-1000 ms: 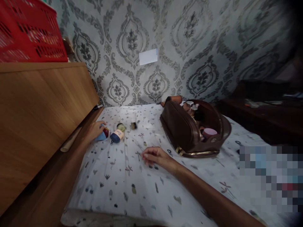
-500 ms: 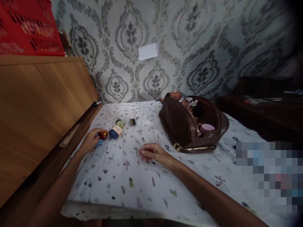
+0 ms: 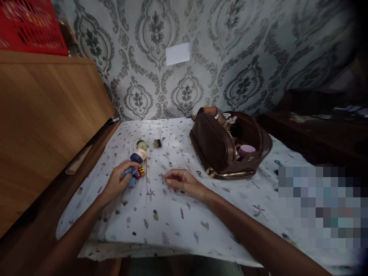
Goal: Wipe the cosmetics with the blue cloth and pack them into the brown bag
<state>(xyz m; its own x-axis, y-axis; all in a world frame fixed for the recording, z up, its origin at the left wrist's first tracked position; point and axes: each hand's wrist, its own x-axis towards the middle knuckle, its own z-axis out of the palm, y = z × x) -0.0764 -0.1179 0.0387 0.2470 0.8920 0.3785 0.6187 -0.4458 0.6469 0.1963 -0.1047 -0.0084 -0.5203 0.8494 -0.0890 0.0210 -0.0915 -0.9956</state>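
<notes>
My left hand (image 3: 119, 177) is closed around a small dark red bottle with a gold cap (image 3: 140, 172), and a crumpled blue cloth (image 3: 130, 176) is bunched in the same fingers. Just behind it, a dark blue and cream jar (image 3: 138, 155) lies tilted on the printed sheet. A small round pale green container (image 3: 142, 144) touches or nearly touches that jar's far side. To their right is a little dark and gold box-like item (image 3: 158, 143). My right hand (image 3: 184, 182) hovers over the middle of the sheet, fingers loosely curled and apart, holding nothing visible.
An unzipped brown cosmetic bag (image 3: 224, 147) stands at the right, with a pink round item (image 3: 247, 150) and several other items inside. A wooden cabinet (image 3: 48, 126) rises at the left, carrying a red basket (image 3: 31, 27). The patterned wall (image 3: 156, 76) closes off the back.
My left hand has moved right and nearer to me, carrying the red bottle and blue cloth; the gold cap now shows. My right hand stays almost in place. The view has shifted slightly.
</notes>
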